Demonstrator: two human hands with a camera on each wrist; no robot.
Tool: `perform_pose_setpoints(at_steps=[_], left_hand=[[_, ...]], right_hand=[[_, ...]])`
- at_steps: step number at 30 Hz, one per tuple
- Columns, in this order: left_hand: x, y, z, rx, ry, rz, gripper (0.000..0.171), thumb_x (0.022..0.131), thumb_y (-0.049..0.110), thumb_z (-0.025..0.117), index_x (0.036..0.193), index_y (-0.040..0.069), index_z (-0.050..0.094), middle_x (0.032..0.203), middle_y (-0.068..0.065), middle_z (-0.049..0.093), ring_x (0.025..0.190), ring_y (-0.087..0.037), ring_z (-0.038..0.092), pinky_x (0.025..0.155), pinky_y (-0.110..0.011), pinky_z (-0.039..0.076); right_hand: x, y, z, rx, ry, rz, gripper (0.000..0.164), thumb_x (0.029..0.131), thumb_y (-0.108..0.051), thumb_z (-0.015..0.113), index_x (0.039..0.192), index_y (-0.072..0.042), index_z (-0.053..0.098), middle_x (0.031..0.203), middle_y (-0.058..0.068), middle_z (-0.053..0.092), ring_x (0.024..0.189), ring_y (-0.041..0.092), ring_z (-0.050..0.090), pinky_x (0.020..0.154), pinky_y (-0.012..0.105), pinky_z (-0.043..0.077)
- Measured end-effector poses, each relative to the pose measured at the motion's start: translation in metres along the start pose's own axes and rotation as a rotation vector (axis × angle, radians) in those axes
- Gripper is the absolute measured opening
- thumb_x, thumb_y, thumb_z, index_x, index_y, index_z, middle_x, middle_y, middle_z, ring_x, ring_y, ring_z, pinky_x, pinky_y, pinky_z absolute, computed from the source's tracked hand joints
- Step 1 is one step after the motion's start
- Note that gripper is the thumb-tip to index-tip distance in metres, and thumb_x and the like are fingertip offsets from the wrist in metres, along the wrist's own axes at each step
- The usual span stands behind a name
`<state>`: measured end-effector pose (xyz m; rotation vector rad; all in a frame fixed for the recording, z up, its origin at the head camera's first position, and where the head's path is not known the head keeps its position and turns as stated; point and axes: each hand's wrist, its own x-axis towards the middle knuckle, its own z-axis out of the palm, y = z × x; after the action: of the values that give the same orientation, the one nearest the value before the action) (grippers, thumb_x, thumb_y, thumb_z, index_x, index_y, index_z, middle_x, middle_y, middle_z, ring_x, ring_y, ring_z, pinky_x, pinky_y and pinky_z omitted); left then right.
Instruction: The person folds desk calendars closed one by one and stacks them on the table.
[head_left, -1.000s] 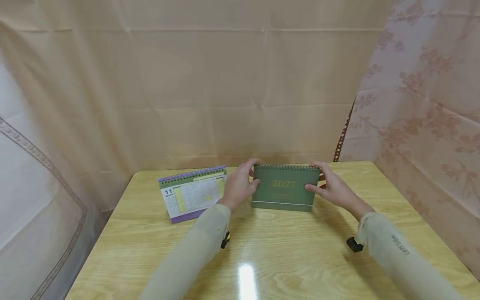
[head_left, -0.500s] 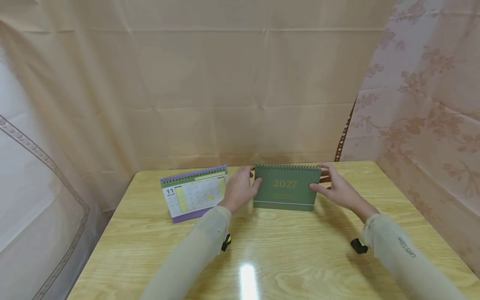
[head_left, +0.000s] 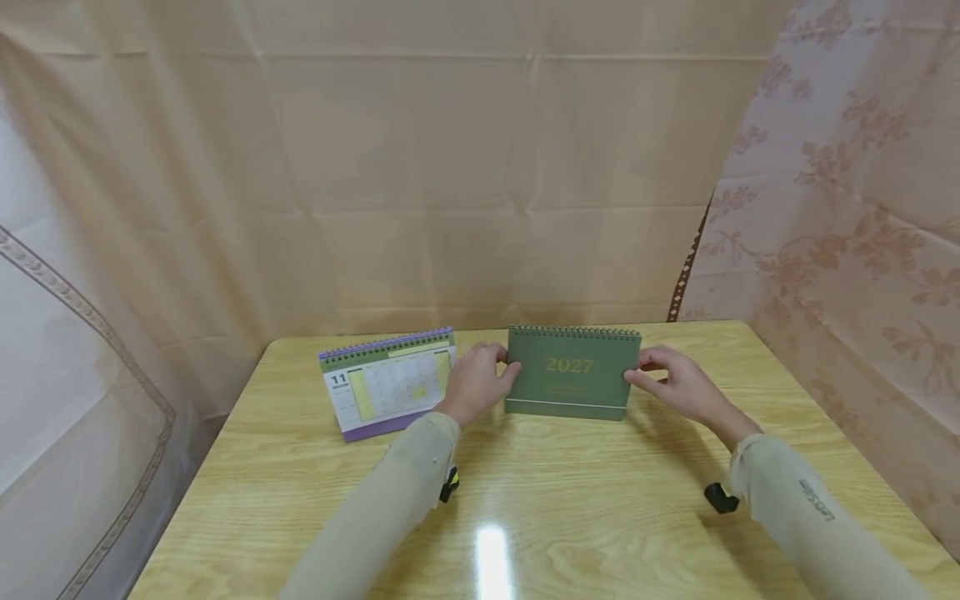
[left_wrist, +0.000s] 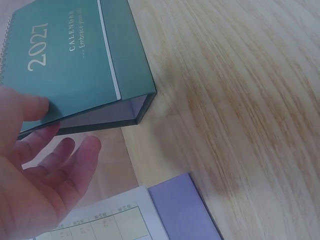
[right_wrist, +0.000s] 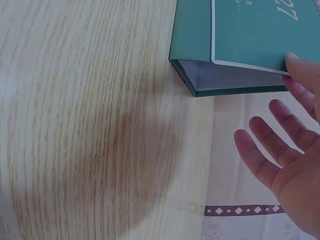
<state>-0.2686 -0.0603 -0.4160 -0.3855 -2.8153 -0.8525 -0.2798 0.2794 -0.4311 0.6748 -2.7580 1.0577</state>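
Observation:
A green desk calendar (head_left: 570, 371) marked 2027 stands tent-like on the table, its spiral binding along the top. My left hand (head_left: 477, 385) pinches its left side edge. In the left wrist view the left thumb (left_wrist: 35, 107) presses on the cover, and the index finger goes under its edge. At the opposite side my right hand (head_left: 678, 383) pinches the cover's edge between thumb and index finger. The other right fingers (right_wrist: 270, 137) are spread apart from the calendar. Just left of my left hand stands a second desk calendar (head_left: 393, 387), purple-based and showing an 11 page.
The wooden table (head_left: 570, 500) ends at the back against a beige curtain (head_left: 420, 183). On the right hangs a pink floral cloth (head_left: 855, 208), and on the left a pale cloth (head_left: 75, 400). A bright reflection lies on the front of the tabletop.
Both hands have slid down from the upper corners of the green calendar to its side edges. The right hand has also moved slightly outward. Both calendars stay about where they were.

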Motion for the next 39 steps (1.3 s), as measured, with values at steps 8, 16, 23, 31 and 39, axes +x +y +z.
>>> perform_pose_setpoints(at_steps=[8,16,23,31,39], left_hand=[[-0.0007,-0.0005,0.0030,0.039,-0.037,0.002,0.024,0.099,0.030,0.068,0.104,0.007,0.069,0.098,-0.007,0.066,0.082,-0.020,0.059,0.074,-0.039,0.050],[-0.0011,0.0002,0.0047,0.057,-0.038,0.004,0.021,0.099,0.029,0.068,0.100,0.009,0.068,0.095,-0.005,0.065,0.082,-0.019,0.057,0.073,-0.038,0.051],[-0.0016,-0.0005,0.0057,0.075,-0.024,0.008,0.021,0.100,0.030,0.068,0.100,0.009,0.067,0.095,-0.006,0.065,0.082,-0.020,0.059,0.073,-0.039,0.051],[-0.0031,0.0005,0.0075,0.098,-0.022,0.010,0.021,0.101,0.030,0.065,0.100,0.009,0.063,0.094,-0.008,0.064,0.081,-0.023,0.061,0.071,-0.042,0.052],[-0.0049,0.0008,0.0067,0.089,-0.036,0.014,0.022,0.102,0.031,0.063,0.105,0.008,0.064,0.099,-0.009,0.066,0.086,-0.025,0.063,0.075,-0.044,0.053]], right_hand=[[-0.0001,-0.0010,-0.0004,0.000,-0.015,-0.035,0.014,0.098,-0.019,0.070,0.090,-0.010,0.063,0.109,0.016,0.063,0.105,0.038,0.060,0.084,0.058,0.055],[0.0006,-0.0015,-0.0046,-0.031,-0.042,0.009,0.017,0.098,-0.022,0.071,0.094,-0.006,0.068,0.132,0.032,0.054,0.128,0.052,0.047,0.096,0.067,0.044],[0.0026,-0.0030,-0.0035,-0.014,-0.073,0.027,0.018,0.100,-0.026,0.068,0.094,-0.009,0.065,0.126,0.025,0.057,0.119,0.045,0.055,0.093,0.065,0.048],[0.0035,-0.0007,-0.0015,-0.002,-0.077,0.010,0.017,0.100,-0.022,0.068,0.088,-0.013,0.060,0.102,0.008,0.062,0.096,0.029,0.056,0.080,0.048,0.051],[0.0006,-0.0036,-0.0034,-0.016,-0.085,0.033,0.018,0.100,-0.025,0.067,0.092,-0.010,0.064,0.119,0.021,0.064,0.117,0.044,0.057,0.086,0.059,0.052]])
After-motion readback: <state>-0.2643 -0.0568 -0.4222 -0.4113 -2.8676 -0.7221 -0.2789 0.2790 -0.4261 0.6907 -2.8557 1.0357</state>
